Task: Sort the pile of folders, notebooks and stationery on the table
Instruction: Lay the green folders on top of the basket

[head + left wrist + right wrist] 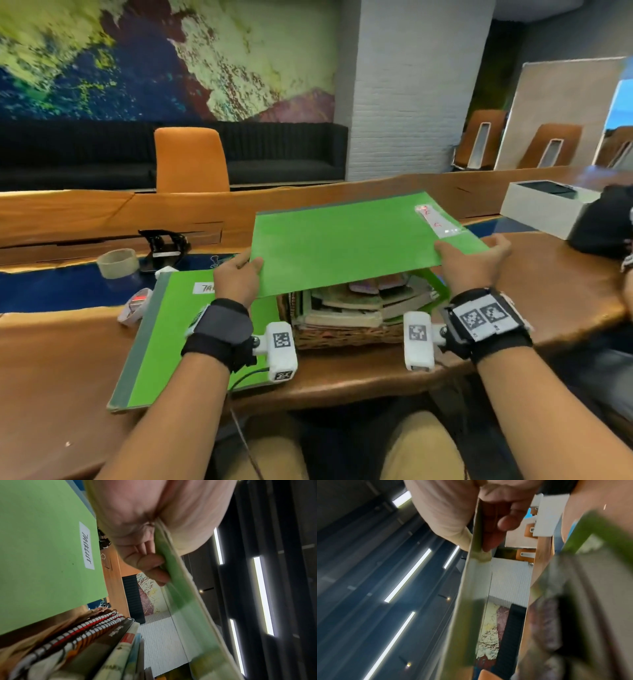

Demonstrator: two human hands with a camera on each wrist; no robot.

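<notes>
A green folder with a clear label strip hangs level above a wicker basket. My left hand pinches its near left corner, thumb on top and fingers under the folder. My right hand pinches the near right edge, with fingers below the folder. The basket holds a heap of notebooks, among them spiral-bound notebooks. A second green folder with a white label lies flat on the table, left of the basket, also seen in the left wrist view as a labelled folder.
On the wooden table, a tape roll, a black hole punch, a binder clip and a small packet lie to the left. A white box and a dark bag sit at right. An orange chair stands behind.
</notes>
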